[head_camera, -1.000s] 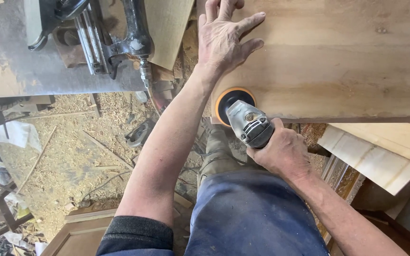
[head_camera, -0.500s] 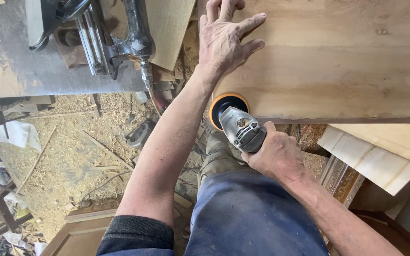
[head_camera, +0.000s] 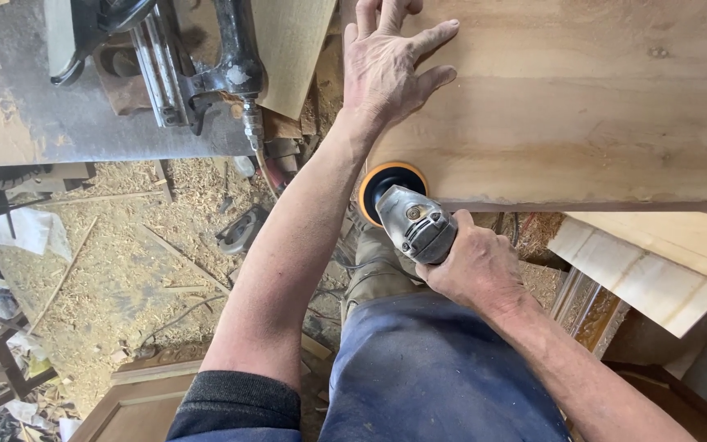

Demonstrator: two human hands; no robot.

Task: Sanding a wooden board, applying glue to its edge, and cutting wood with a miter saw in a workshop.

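A wide wooden board [head_camera: 583,106] fills the upper right. My left hand [head_camera: 390,61] lies flat on its top near the left end, fingers spread. My right hand [head_camera: 472,266] grips the grey body of an angle grinder [head_camera: 415,225]. Its orange-rimmed sanding disc [head_camera: 386,182] presses against the near edge of the board at its lower left corner, just below my left wrist.
A grey metal machine table [head_camera: 51,115] with a dark pneumatic tool [head_camera: 235,57] lies upper left. Sawdust and wood scraps cover the floor [head_camera: 108,270]. Pale planks [head_camera: 656,262] stack at the right. A wooden panel [head_camera: 141,397] lies bottom left. My blue trousers fill the bottom centre.
My right hand has slid the grinder leftward along the board's near edge towards the corner. My left hand has stayed flat on the board.
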